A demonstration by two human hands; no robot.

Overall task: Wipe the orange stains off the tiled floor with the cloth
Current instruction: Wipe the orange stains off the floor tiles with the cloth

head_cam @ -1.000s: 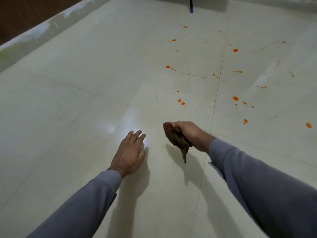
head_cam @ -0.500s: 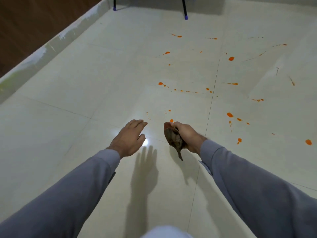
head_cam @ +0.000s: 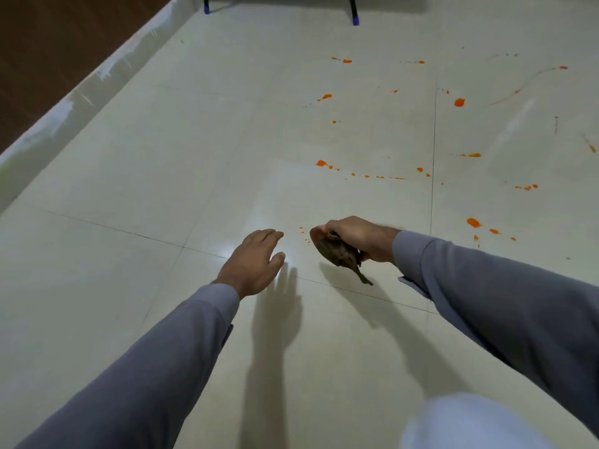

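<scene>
The right hand grips the crumpled brown cloth above the tiled floor, its tail pointing down-right, near small orange stains. The left hand hovers with fingers straight.

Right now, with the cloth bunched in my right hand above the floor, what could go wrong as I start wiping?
1. The cloth is wadded in the right hand grip with a tail dangling; it may smear the small orange specks rather than lift them.
2. Stains are scattered widely, like the blob farther right, so some could be missed.
3. The open left hand hovers near the specks and could touch them.
</scene>
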